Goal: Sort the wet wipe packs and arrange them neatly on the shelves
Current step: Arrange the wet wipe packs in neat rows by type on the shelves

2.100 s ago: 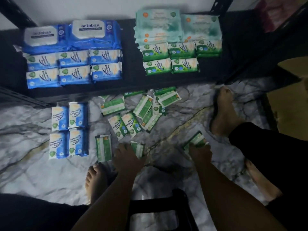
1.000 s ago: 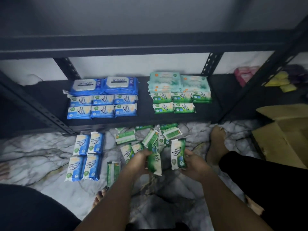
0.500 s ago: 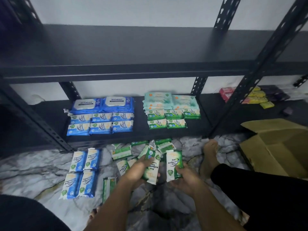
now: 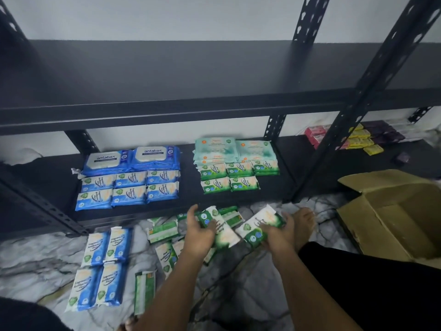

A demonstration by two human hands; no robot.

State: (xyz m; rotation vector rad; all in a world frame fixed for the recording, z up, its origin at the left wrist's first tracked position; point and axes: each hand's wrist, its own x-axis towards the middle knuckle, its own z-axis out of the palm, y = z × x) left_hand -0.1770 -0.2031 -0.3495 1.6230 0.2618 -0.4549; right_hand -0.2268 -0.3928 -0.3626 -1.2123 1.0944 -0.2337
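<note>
Over marble floor (image 4: 28,259), left hand (image 4: 198,235) and right hand (image 4: 276,235), fingers round one green-white wipe pack (image 4: 222,231) each

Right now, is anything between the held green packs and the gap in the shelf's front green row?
Nothing visible. The left hand and right hand hold green packs just before the shelf, whose gap lies bare.

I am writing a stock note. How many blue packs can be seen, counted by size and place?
Large blue packs on the lower shelf: 2
Small blue packs on the lower shelf: 6
Small blue packs on the floor: 4
Total: 12
</note>
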